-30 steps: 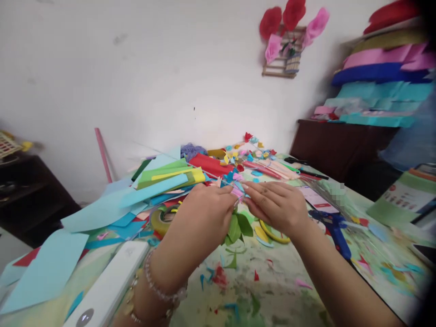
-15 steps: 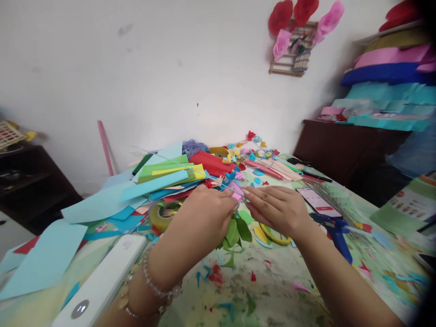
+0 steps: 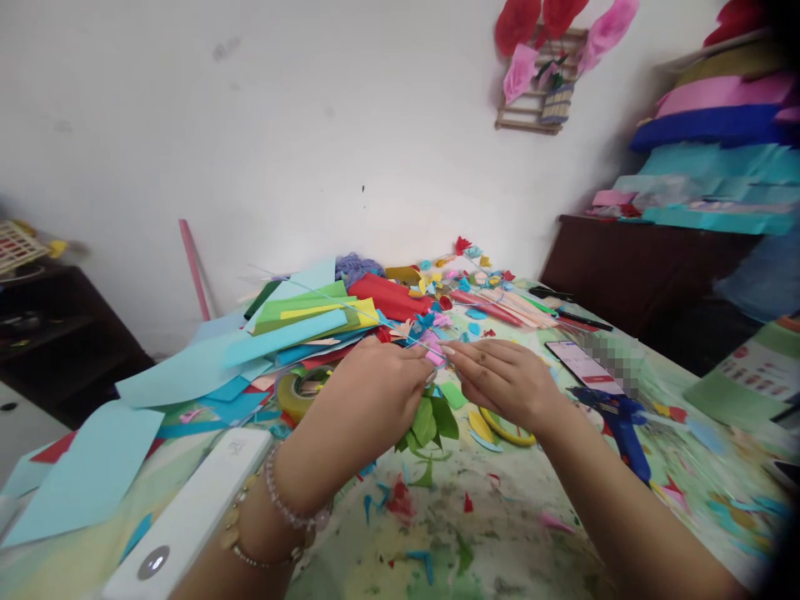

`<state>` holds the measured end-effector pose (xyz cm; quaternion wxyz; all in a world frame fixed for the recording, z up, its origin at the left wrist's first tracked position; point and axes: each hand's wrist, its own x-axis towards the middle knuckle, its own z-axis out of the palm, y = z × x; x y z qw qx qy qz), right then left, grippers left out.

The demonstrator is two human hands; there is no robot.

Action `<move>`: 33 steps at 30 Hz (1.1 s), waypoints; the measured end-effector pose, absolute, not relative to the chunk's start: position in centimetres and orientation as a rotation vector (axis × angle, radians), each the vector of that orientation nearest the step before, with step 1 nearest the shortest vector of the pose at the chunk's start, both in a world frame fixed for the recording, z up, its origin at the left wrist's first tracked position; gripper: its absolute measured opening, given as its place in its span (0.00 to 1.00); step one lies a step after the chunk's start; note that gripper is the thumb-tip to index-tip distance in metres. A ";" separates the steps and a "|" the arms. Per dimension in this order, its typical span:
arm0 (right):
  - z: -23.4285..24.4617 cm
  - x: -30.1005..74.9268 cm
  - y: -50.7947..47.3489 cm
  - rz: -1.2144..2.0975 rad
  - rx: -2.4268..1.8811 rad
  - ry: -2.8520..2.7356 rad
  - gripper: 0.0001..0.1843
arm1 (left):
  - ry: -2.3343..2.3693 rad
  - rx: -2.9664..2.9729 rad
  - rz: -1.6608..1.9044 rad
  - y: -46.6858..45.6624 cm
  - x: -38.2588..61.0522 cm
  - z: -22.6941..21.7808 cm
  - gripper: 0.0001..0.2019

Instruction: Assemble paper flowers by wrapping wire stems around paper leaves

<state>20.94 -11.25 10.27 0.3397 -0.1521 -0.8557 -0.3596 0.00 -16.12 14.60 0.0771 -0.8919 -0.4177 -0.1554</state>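
A thin light-blue stem (image 3: 400,333) slants from the back left down to my fingertips, its end between my two hands. My left hand (image 3: 391,383) is closed, thumb and fingers pinching the stem near that end. The fingertips of my right hand (image 3: 500,375) are pressed together on the stem's tip, close to the left fingers. Pink paper (image 3: 431,346) shows just behind the fingers. Green paper leaves (image 3: 431,423) poke out below my left hand; whether they are held or lie on the table I cannot tell.
Colored paper sheets (image 3: 181,367) and a tape roll (image 3: 293,396) lie left. A white device (image 3: 193,508) sits beside my left forearm. Yellow-handled scissors (image 3: 509,433), a phone (image 3: 581,367) and a blue glue gun (image 3: 625,433) lie right. Paper scraps (image 3: 400,500) dot the table.
My right fingertips have shifted slightly left along the stem and bent a little more. The left hand keeps its pinch, and the whole view has turned slightly.
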 end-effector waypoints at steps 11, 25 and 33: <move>10.4 21.0 -11.3 -0.885 -0.370 -2.192 0.20 | -1.228 -2.678 -0.498 -16.1 0.0 14.4 0.10; 10.4 20.9 -11.6 -0.842 -0.376 -2.215 0.20 | -1.197 -2.650 -0.554 -16.3 0.2 14.2 0.12; 10.0 20.9 -11.3 -0.786 -0.372 -2.217 0.24 | -1.216 -2.652 -0.557 -16.3 0.0 14.1 0.12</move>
